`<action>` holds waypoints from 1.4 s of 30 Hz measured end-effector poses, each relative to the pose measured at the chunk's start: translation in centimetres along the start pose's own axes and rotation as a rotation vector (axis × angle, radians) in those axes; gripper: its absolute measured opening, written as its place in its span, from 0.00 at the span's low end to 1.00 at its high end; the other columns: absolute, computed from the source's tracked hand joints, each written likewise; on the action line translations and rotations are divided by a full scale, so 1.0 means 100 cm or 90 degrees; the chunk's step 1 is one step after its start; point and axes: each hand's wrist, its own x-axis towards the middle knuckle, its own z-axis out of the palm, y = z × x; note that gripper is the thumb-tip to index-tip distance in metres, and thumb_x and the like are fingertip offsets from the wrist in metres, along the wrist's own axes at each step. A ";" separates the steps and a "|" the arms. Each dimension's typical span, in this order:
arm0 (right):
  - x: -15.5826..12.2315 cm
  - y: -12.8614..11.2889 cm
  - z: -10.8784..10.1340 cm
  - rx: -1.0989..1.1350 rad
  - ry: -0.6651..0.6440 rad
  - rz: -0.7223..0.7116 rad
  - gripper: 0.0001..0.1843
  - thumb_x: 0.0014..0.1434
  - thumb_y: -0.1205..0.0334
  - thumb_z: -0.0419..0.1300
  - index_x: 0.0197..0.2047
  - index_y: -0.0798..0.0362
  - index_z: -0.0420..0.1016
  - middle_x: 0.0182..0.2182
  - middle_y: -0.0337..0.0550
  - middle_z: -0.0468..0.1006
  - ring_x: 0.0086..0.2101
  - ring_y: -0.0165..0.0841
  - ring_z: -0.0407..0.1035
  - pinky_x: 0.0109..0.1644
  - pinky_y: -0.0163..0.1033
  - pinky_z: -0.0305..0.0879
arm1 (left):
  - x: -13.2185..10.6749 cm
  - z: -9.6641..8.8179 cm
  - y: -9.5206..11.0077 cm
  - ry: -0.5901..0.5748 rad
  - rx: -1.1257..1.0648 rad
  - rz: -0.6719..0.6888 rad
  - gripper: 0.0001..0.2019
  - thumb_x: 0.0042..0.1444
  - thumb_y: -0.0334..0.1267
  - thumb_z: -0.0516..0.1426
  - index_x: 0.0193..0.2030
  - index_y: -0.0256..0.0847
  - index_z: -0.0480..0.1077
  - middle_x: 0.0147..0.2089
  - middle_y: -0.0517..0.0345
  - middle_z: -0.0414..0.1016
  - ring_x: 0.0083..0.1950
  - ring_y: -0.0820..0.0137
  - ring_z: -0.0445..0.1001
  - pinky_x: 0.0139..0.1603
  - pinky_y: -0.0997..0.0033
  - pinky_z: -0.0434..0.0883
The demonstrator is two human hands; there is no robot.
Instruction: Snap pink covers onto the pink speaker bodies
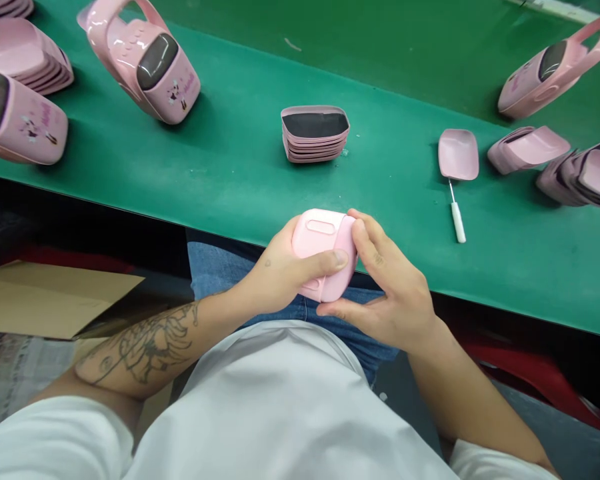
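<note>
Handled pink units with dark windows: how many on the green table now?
3: the upper-left unit, the left-edge unit, cut off by the frame, and the upper-right unit. Others may lie beyond the frame. The held pink shell isn't counted.

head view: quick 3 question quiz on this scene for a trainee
1. True or false: the pink casing is gripped by both the left hand and the right hand.
2. Where does the white-handled tool lie on the green table? A: to the left of the hands. B: to the right of the hands. C: on top of the casing.
3. Fill in: the stack of pink shells straight beyond the hands shows a ___ top face.

Key: 1 true; 2 B; 3 dark
</note>
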 end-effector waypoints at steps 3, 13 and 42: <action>0.000 0.000 -0.001 0.005 -0.007 -0.014 0.63 0.57 0.36 0.74 0.83 0.47 0.46 0.76 0.62 0.62 0.72 0.59 0.63 0.73 0.67 0.68 | -0.002 -0.002 0.002 -0.003 0.028 -0.004 0.34 0.51 0.48 0.75 0.60 0.37 0.71 0.57 0.45 0.80 0.54 0.56 0.79 0.52 0.60 0.77; -0.004 -0.008 0.001 0.000 0.007 -0.089 0.59 0.62 0.50 0.75 0.83 0.57 0.46 0.75 0.71 0.61 0.73 0.59 0.62 0.70 0.69 0.71 | -0.013 0.000 0.006 0.033 0.125 -0.013 0.40 0.50 0.51 0.75 0.65 0.39 0.66 0.64 0.41 0.77 0.63 0.49 0.77 0.57 0.54 0.78; 0.003 0.007 0.002 0.026 0.014 -0.071 0.61 0.61 0.39 0.73 0.84 0.50 0.44 0.78 0.63 0.58 0.75 0.54 0.59 0.75 0.62 0.65 | 0.000 0.006 0.002 0.107 0.156 0.055 0.36 0.50 0.51 0.73 0.60 0.32 0.72 0.59 0.39 0.81 0.57 0.53 0.80 0.54 0.58 0.77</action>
